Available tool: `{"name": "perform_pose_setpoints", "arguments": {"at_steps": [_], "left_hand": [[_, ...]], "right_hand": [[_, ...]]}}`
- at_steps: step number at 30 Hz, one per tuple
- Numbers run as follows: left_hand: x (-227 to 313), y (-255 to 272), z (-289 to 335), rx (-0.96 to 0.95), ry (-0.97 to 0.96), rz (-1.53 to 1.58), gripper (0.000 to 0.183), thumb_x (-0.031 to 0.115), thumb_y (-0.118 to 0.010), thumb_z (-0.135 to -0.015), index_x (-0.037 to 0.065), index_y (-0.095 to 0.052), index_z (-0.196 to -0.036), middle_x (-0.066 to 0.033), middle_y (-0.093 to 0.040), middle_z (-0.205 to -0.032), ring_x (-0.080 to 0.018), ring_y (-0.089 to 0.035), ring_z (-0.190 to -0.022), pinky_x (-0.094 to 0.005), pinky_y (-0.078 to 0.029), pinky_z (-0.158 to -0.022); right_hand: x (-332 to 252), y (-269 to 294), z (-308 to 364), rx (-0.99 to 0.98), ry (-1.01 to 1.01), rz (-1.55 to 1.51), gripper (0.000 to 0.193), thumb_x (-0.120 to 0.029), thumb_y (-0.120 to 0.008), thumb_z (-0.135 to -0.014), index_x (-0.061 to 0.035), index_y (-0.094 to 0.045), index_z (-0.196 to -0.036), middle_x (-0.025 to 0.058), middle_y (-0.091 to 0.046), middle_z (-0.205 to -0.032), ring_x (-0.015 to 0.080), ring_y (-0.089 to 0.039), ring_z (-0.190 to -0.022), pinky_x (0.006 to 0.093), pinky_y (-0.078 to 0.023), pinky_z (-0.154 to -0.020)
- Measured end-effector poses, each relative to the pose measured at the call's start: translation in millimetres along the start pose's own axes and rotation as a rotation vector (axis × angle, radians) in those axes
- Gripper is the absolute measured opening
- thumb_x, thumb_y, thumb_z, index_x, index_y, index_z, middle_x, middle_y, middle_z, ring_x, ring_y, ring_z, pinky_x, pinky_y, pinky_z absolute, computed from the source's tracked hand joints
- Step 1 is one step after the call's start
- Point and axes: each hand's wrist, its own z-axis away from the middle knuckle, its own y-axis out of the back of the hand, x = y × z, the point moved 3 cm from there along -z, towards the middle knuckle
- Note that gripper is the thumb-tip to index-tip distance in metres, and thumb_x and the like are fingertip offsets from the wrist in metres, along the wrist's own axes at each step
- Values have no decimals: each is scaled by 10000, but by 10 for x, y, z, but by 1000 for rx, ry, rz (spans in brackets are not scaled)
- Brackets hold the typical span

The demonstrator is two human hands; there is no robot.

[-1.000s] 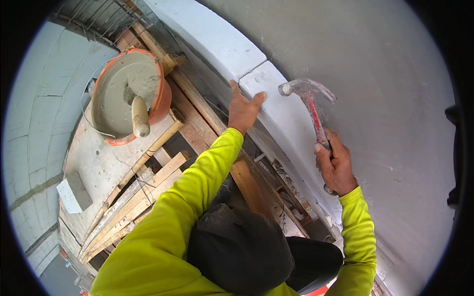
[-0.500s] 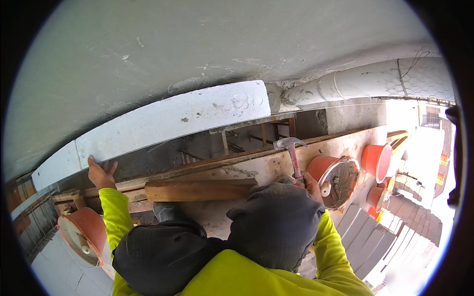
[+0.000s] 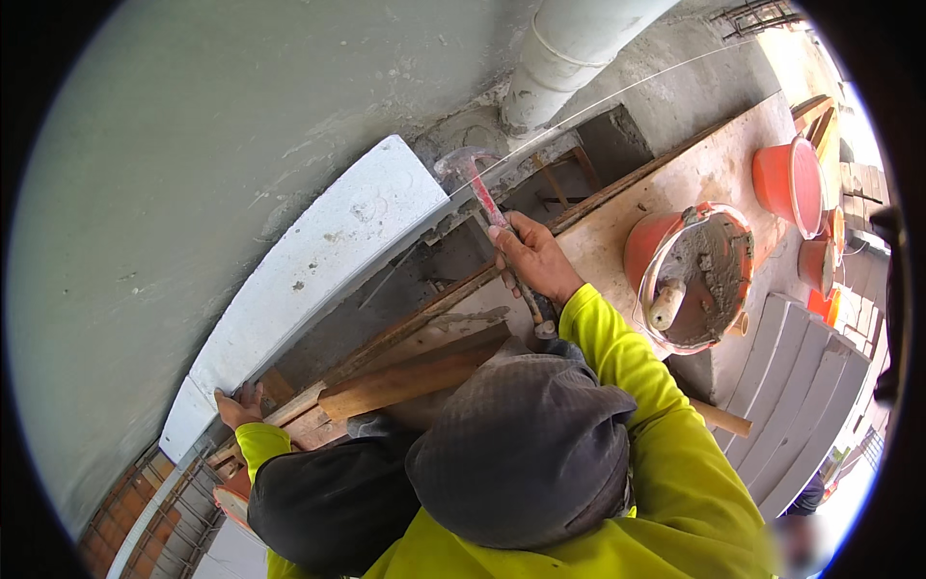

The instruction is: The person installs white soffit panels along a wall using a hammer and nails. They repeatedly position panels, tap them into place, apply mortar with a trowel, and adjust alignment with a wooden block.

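Note:
A long white block [image 3: 318, 256] lies along the grey wall, its joint with a second, shorter white block [image 3: 188, 420] showing at the lower left. By that joint, my left hand [image 3: 241, 405] rests against the blocks' near edge, fingers spread and gripping nothing. My right hand [image 3: 542, 259] is wrapped around the handle of a claw hammer [image 3: 487, 201], which has red on its upper part. The hammer's head, blurred by motion, is raised beside the long block's right end.
A taut white string [image 3: 617, 93] runs past the block's end near a white pipe [image 3: 555, 58]. Below lies a gap edged by planks, with a loose timber piece [image 3: 405, 376] across my side. An orange mortar bucket [image 3: 656, 241] stands right; more buckets [image 3: 786, 179] sit beyond.
My right hand has lifted the hammer forward and left, to the long block's right end. The view has turned, tilting the blocks more steeply. My left hand stays near the joint.

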Motion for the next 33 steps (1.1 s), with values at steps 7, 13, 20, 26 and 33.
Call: {"name": "perform_pose_setpoints", "arguments": {"at_steps": [7, 13, 20, 26, 33], "left_hand": [[303, 39, 530, 282, -352, -709, 545, 415, -604, -952, -20, -613, -1282, -186, -611, -1291, -308, -628, -1071, -475, -538, -834], [220, -945, 1737, -436, -1533, -939, 459, 106, -613, -868, 38, -630, -1322, -197, -554, -1334, -364, -524, -1265, -467, -406, -1094], [150, -1954, 2293, -964, -1777, -1205, 756, 345, -678, -820, 121, -467, -1511, -194, -324, -1613, -433, -303, -1475, -603, -194, -1200], [41, -2015, 2239, -966, -1817, -1251, 907, 452, -743, -760, 167, -404, -1552, -190, -252, -1652, -439, -255, -1497, -640, -157, -1196], [29, -2011, 2193, -937, -1849, -1261, 872, 496, -697, -787, 185, -412, -1551, -190, -260, -1650, -431, -281, -1489, -634, -167, -1197]], "right_hand": [[-84, 182, -67, 139, 49, -172, 235, -298, -551, -1048, -76, -505, -986, 31, -548, -729, 119, -540, -494, 288, -452, -427], [6, 116, -70, 73, 6, -178, 212, -292, -549, -1052, -82, -527, -1034, 18, -545, -725, 111, -534, -492, 280, -448, -425], [-126, 125, -83, 122, 23, -239, 221, -316, -531, -1061, -96, -528, -1035, 17, -546, -714, 117, -540, -486, 280, -451, -416], [-200, 101, -146, 150, 29, -239, 251, -343, -521, -1064, -94, -525, -1032, 22, -545, -712, 124, -548, -498, 291, -459, -419], [-211, 52, -228, -24, -15, -59, 228, -322, -525, -1065, -96, -521, -1041, 15, -536, -710, 102, -515, -487, 270, -441, -415]]}}
